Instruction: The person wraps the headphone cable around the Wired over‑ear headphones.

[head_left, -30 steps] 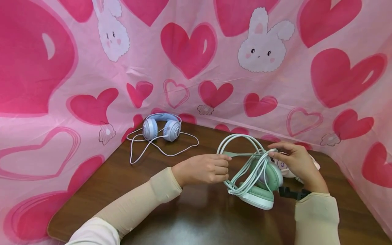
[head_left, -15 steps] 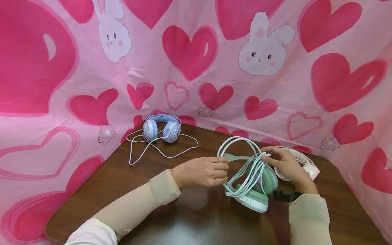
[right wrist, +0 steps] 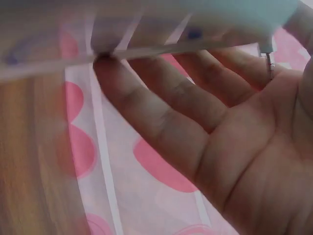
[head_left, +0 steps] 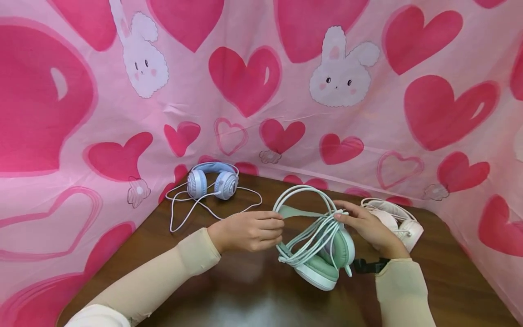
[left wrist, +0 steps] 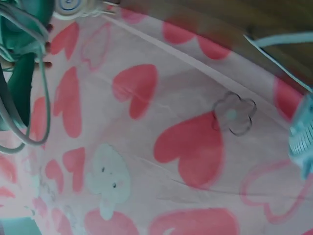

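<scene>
Held above the table is a pair of green and white headphones (head_left: 320,268), tilted, with its pale cable (head_left: 312,234) looped in a bundle around it. My left hand (head_left: 250,230) grips the headband side at the left, fingers curled. At the upper right, my right hand (head_left: 369,227) holds the headphones between thumb and fingers near the cable bundle. The left wrist view catches the green headphones (left wrist: 24,34) at its left edge. In the right wrist view, a blurred pale surface crosses the fingertips of my right hand (right wrist: 210,117).
Blue-white headphones (head_left: 212,181) with a loose, spread cable rest at the back left of the brown table (head_left: 196,290). Pinkish-white headphones (head_left: 402,222) lie behind my right hand. A pink curtain (head_left: 245,81) with hearts and rabbits encloses the back and sides.
Both hands have carried the green headphones a little to the left. More of the pinkish-white headphones shows behind the right hand. The head view has shifted slightly.
</scene>
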A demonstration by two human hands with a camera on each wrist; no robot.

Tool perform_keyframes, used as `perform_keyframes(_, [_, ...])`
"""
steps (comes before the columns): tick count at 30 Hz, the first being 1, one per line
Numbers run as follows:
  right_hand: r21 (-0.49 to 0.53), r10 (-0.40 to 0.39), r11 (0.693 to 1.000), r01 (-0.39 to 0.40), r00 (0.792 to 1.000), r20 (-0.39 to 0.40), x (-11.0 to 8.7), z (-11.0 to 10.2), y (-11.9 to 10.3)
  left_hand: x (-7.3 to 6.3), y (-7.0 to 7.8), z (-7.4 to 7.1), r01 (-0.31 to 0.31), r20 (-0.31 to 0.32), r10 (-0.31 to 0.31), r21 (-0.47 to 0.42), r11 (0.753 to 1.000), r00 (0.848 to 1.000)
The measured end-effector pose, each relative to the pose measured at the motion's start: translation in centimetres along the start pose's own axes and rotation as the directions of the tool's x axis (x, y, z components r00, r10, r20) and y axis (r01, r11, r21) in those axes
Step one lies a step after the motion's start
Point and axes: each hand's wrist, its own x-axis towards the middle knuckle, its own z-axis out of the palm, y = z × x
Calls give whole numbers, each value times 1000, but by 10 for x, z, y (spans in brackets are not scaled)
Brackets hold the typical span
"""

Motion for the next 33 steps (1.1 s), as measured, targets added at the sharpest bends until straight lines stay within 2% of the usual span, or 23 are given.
perform_keyframes(5, [-53, -11, 999, 7, 998, -65, 6, 6, -4, -14, -12, 0, 14, 32, -14, 3, 1000, 999])
perform_keyframes(9, [-84, -90, 993, 79, 985, -145, 6, 7, -3, -21, -21, 4, 45, 48, -45, -4, 999, 998])
perform_keyframes(14, [-108, -183, 981, 162, 954, -237, 6, 10, -1, -26, -31, 13, 71, 60, -68, -41, 997, 996])
perform_keyframes(21, [-190, -212, 971, 147, 897, -388, 5, 12, -5, -24, -47, 17, 96, 107, -90, -53, 994, 990])
perform_keyframes(24, [-217, -213, 968, 128, 874, -437, 7, 14, -5, -25, -51, 15, 141, 131, -131, -67, 988, 983])
perform_keyframes(28, [-226, -184, 971, 81, 856, -482, 9, 15, -6, -26, -52, 11, 232, 163, -214, -101, 967, 963])
perform_keyframes(31, [-235, -156, 971, 38, 845, -511, 10, 15, -6, -27, -51, 9, 311, 147, -293, -121, 943, 945])
perform_keyframes(33, [-229, -136, 973, 13, 836, -532, 10, 15, -5, -28, -49, 8, 363, 113, -350, -138, 921, 930])
